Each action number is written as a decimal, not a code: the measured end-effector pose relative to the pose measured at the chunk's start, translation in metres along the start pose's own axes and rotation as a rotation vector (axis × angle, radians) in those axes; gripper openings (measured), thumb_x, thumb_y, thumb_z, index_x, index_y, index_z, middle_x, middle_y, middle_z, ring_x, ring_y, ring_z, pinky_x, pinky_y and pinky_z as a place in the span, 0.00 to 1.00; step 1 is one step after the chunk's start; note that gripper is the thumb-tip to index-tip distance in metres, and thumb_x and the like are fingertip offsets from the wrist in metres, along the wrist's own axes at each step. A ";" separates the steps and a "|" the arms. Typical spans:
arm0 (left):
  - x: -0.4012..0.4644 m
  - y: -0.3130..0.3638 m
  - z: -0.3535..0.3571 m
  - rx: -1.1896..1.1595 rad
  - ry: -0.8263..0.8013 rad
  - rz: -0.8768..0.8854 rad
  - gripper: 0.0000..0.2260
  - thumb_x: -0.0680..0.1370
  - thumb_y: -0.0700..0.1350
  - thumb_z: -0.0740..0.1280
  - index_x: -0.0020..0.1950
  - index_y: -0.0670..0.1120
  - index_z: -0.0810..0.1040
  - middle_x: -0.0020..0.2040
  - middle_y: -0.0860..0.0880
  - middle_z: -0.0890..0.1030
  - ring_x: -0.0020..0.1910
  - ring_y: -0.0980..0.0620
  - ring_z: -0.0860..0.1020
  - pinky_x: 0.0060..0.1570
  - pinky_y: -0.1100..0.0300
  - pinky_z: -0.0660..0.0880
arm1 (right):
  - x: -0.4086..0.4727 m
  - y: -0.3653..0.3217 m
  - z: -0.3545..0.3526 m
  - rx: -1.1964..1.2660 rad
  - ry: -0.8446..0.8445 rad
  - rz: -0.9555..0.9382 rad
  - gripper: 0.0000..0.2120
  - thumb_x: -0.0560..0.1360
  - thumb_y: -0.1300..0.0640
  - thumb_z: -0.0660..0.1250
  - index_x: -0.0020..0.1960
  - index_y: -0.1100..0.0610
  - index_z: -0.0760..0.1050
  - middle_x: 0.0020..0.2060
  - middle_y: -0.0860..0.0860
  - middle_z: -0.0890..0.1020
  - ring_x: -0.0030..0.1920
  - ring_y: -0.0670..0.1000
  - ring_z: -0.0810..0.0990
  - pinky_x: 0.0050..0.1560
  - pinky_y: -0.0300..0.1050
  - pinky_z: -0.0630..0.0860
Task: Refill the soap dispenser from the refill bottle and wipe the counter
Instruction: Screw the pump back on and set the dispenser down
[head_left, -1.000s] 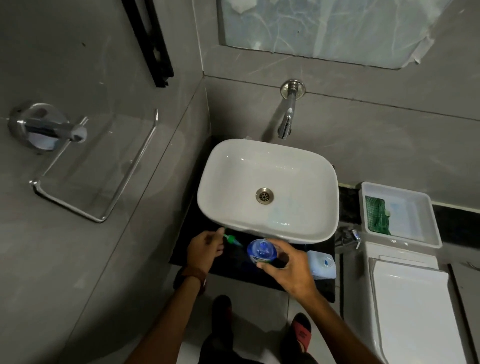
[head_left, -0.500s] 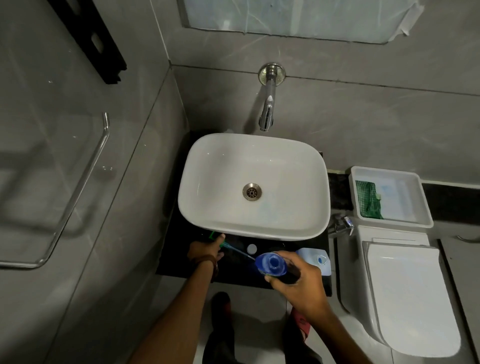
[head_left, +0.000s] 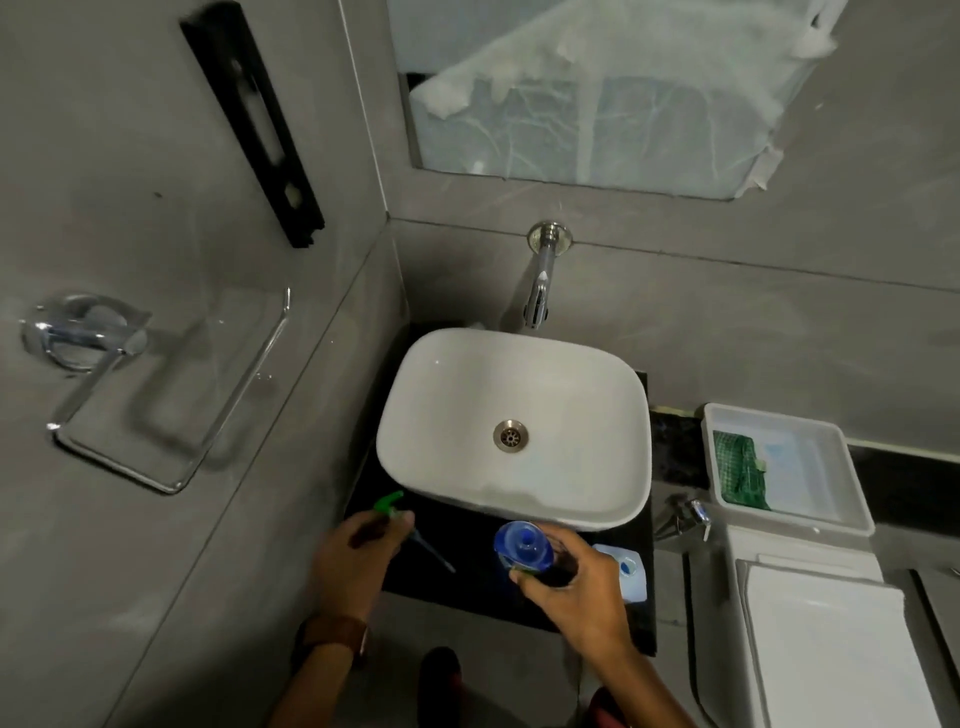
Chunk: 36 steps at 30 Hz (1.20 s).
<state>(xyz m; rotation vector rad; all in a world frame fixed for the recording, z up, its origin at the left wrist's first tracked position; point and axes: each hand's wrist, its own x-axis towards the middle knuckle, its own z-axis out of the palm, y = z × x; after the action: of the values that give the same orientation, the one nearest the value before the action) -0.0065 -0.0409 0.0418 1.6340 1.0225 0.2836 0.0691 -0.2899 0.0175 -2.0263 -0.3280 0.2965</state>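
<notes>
My left hand (head_left: 358, 558) holds the green pump head (head_left: 388, 503) of the soap dispenser; its thin tube (head_left: 434, 551) slants down to the right over the black counter (head_left: 467, 582). My right hand (head_left: 574, 584) grips the blue dispenser bottle (head_left: 522, 543) from the side, its open neck facing up, just in front of the white basin (head_left: 514, 426). A white refill bottle (head_left: 626, 571) with a blue cap stands on the counter right of that hand, partly hidden by it.
A wall tap (head_left: 540, 280) juts over the basin. At right, a white tray (head_left: 789, 462) holding a green cloth (head_left: 740, 470) sits on the toilet cistern (head_left: 810, 623). A chrome towel ring (head_left: 156, 395) hangs on the left wall.
My left hand has drawn the pump and its tube away from the blue bottle, to the left. My right hand keeps hold of the bottle. The camera view has shifted.
</notes>
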 end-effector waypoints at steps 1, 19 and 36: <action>-0.007 0.021 -0.006 -0.022 0.030 0.097 0.09 0.67 0.56 0.78 0.38 0.53 0.84 0.34 0.50 0.85 0.35 0.55 0.83 0.36 0.68 0.78 | 0.002 -0.003 -0.002 0.000 0.005 -0.002 0.26 0.63 0.56 0.84 0.56 0.37 0.80 0.48 0.34 0.86 0.49 0.40 0.86 0.52 0.34 0.81; -0.072 0.191 0.026 -0.143 0.079 0.794 0.10 0.69 0.53 0.79 0.45 0.52 0.84 0.40 0.64 0.85 0.37 0.62 0.84 0.35 0.74 0.76 | 0.024 -0.059 -0.039 -0.015 0.181 -0.082 0.28 0.70 0.46 0.80 0.57 0.22 0.70 0.51 0.19 0.77 0.53 0.37 0.81 0.66 0.51 0.80; -0.077 0.175 0.055 -0.036 0.008 0.786 0.18 0.69 0.57 0.75 0.49 0.44 0.85 0.42 0.52 0.86 0.40 0.60 0.83 0.44 0.68 0.80 | 0.029 -0.100 -0.052 -0.043 0.186 -0.123 0.25 0.69 0.51 0.82 0.63 0.45 0.78 0.57 0.44 0.86 0.56 0.46 0.83 0.64 0.49 0.81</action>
<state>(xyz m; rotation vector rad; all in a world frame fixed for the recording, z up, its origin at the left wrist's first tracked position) 0.0655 -0.1334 0.2023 1.9404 0.3297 0.8199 0.1037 -0.2781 0.1278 -2.0478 -0.3430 0.0246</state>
